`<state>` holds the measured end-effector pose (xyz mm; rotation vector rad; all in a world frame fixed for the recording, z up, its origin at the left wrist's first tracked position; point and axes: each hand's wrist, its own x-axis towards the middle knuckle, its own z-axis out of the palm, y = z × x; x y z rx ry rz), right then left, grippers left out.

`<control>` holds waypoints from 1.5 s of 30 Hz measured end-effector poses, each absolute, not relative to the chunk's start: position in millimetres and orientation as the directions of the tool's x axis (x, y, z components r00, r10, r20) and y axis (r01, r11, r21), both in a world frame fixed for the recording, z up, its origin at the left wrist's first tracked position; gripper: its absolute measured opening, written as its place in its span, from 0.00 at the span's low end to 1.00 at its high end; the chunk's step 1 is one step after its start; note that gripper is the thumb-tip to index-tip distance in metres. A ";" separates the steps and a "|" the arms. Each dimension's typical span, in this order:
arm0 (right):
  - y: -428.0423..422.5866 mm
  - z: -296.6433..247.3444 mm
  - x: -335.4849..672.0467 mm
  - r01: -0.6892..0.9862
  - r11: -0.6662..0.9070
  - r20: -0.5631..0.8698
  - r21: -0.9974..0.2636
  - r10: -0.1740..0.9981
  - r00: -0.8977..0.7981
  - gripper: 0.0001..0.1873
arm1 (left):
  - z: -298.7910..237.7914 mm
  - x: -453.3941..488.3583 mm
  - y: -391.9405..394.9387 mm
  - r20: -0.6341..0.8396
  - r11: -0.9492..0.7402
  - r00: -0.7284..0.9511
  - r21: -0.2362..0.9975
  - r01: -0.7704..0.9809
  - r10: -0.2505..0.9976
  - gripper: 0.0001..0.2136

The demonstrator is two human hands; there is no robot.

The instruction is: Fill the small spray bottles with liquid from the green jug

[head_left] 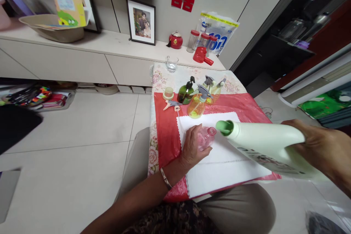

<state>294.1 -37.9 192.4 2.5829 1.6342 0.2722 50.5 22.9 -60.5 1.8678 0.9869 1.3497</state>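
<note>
Clock taken from the pink bottle (207, 139): it sat tilted over the white cloth (219, 175), neck towards 2, left hand (192, 150) wrapped round it from 8, thumb on the near side. Right hand (320, 146) was closed round the jug (263, 135) at its handle, out at 3; some fingers hidden. Jug lay tipped, mouth towards 9, just short of the pink bottle's neck, blocking the cloth's right part. Spray head (173, 104) lay at 10 to 11, tube running down beside the left hand; cap (168, 93) just beyond it. Amber sprayer (196, 106) stood nearest at 11 to 12, green pump (185, 94) behind it at 11, more sprayers (216, 93) at 12 to 1, so the far side was crowded. Glass cup (172, 65) at 11 on the table's far end; red pot (176, 40), lidded jars (192, 42) and pouch (218, 31) on the shelf (117, 51) past that, 11 to 1. Contents: yellow showed low in the amber sprayer; couldn't tell levels in the pink bottle, jug or green pump.
</note>
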 end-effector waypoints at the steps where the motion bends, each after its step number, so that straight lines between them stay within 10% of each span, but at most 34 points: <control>1: -36.8 190.3 298.7 0.892 -0.445 0.140 0.083 0.891 0.431 0.28 | -61.0 50.4 22.5 0.483 -0.517 0.192 0.830 0.210 0.854 0.43; 9: -31.1 171.0 317.8 0.763 -0.451 0.379 -0.462 0.678 0.630 0.24 | -71.2 55.6 24.3 0.415 -0.441 0.167 0.878 0.183 0.895 0.46; 16: -9.6 122.3 314.6 0.551 -0.127 0.436 -0.825 0.478 0.763 0.15 | -71.9 57.5 28.2 0.443 -0.469 0.164 0.863 0.189 0.881 0.51; 36: 14.1 0.3 321.5 0.436 -0.001 0.391 -0.900 0.442 0.808 0.12 | -60.9 47.2 22.6 0.576 -0.621 0.235 0.751 0.224 0.782 0.39; 45: -27.3 -12.4 304.7 0.464 -0.027 0.412 -0.885 0.420 0.809 0.28 | -38.3 37.5 19.4 0.657 -0.678 0.171 0.694 0.243 0.734 0.29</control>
